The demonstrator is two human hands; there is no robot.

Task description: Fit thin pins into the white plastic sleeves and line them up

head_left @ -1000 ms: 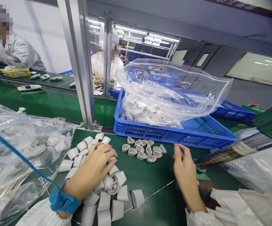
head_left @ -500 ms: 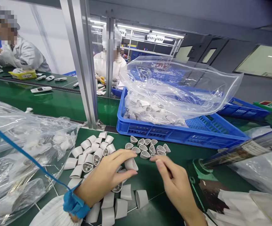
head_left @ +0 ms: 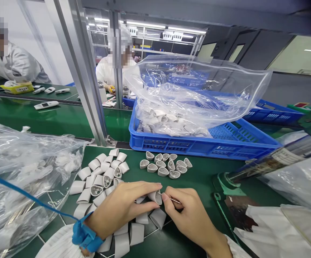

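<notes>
My left hand (head_left: pixel 120 204) grips a small white curved plastic shell (head_left: pixel 154 197) between thumb and fingers. My right hand (head_left: pixel 185 215) sits right beside it, its fingertips pinching a thin metal pin (head_left: pixel 173 200) whose tip reaches the shell's edge. A loose pile of similar white shells (head_left: pixel 99 182) lies on the green work surface (head_left: pixel 195 218) to the left and under my left hand. A tighter group of shells (head_left: pixel 163 167), open sides up, stands farther forward. A blue strap (head_left: pixel 85 235) circles my left wrist, and its cord runs off to the left.
A blue crate (head_left: pixel 198 145) ahead holds a clear bag of white parts. Another clear bag (head_left: pixel 23 168) lies at left, and a wrapped roll (head_left: pixel 273 163) at right. Aluminium posts (head_left: pixel 82 71) rise behind the surface. Co-workers (head_left: pixel 115 68) sit beyond a green conveyor (head_left: pixel 45 120).
My hands have come together, with the left now gripping a shell lifted from the pile. The right has closed on a thin pin beside that shell. The camera view has shifted slightly.
</notes>
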